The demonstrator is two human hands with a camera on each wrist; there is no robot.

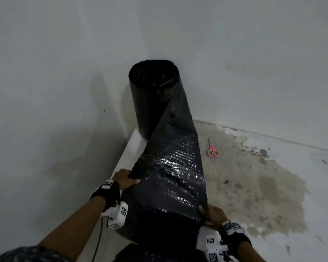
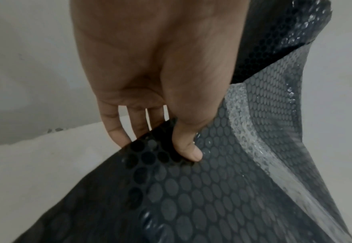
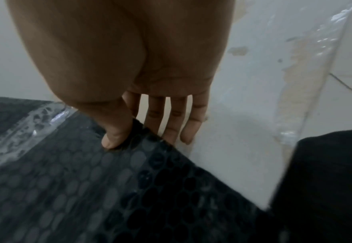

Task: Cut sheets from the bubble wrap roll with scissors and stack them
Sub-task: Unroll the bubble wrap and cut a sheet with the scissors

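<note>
Head view: scissors lie on stained floor, right of upright bubble wrap roll.
Left hand and right hand each pinch an opposite sheet edge.

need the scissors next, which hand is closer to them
Right. The right hand grips the bubble wrap edge on the scissors' side; the left hand grips the far edge.

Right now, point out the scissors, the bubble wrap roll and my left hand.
scissors (image 1: 212, 149): head view, pink handles.
bubble wrap roll (image 1: 150, 103): head view, upright side.
left hand (image 1: 123, 179): head view, back of hand.
</note>
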